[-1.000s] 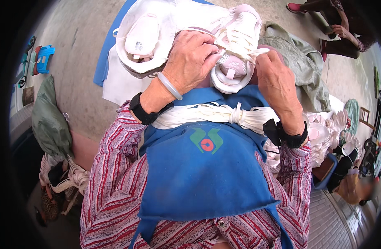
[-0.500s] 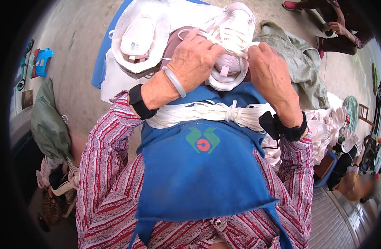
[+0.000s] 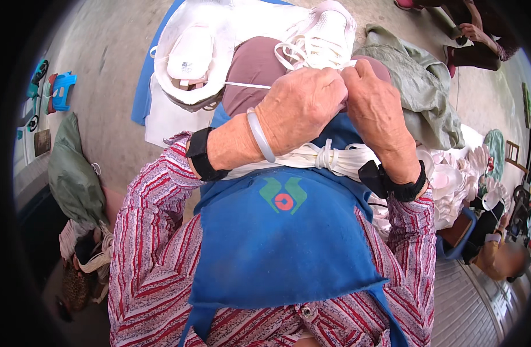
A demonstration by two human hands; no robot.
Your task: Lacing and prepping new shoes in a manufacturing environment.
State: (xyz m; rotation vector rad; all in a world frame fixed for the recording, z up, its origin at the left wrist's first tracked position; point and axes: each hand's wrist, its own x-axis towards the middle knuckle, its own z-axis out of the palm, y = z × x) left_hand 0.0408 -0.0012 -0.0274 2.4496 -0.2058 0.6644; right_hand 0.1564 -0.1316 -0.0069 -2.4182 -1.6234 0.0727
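A white sneaker [image 3: 330, 29] with a pale pink trim rests on my knees, its toe pointing away from me. My left hand [image 3: 303, 107] and my right hand [image 3: 372, 104] meet over its upper end, hiding the tongue and collar. Both are closed, fingers pinched on the white shoelace [image 3: 260, 86], one stretch of which runs out left of my left hand. A loose lace loop [image 3: 286, 53] lies at the shoe's left side. Across my lap, under my wrists, sits a tied bundle of white laces [image 3: 329, 156]. What the fingertips do is hidden.
At the far left a white bag [image 3: 210, 49] holds another white shoe [image 3: 189, 55]. A grey-green cloth [image 3: 413, 81] lies right of my knee. Many pale pink shoe parts [image 3: 453, 179] are heaped at the right. Two other people sit at the right; a green sack [image 3: 75, 173] stands left.
My hands have come together over the shoe's collar, the left one moving right and towards me. The lace loop now lies left of the shoe.
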